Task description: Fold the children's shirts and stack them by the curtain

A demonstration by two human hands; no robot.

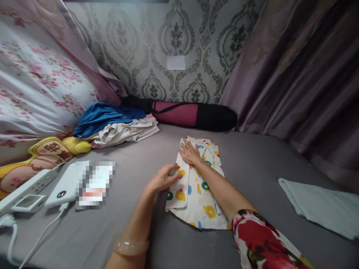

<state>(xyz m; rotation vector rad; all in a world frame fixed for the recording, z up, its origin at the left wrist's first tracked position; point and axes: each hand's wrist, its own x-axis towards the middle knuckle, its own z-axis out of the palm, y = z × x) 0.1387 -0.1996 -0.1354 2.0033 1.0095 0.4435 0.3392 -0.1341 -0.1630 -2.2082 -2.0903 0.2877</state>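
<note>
Both hands rest on the garment (196, 186), a white piece printed with yellow, green and blue rings, lying folded near the middle of the grey bed (252, 157). Our right hand (190, 153) lies flat and spread on its far end, fingers wide, holding nothing. Our left hand (164, 179) sits at its left edge, fingers loosely curled with the tips touching the cloth; we cannot tell whether it pinches a fold. A pale bangle (131, 246) circles the left wrist, and a red flowered sleeve (260, 239) covers the right upper arm.

Toward the far left corner of the bed lies a pile of clothes (123, 130) with a blue piece (103, 116) on top. A dark red and black bag (193, 114) runs along the far edge, against the wall. At the left edge we see a power strip (25, 186) and a white power bank (63, 186). A pale folded cloth (322, 205) lies at the right edge, well apart from the garment.
</note>
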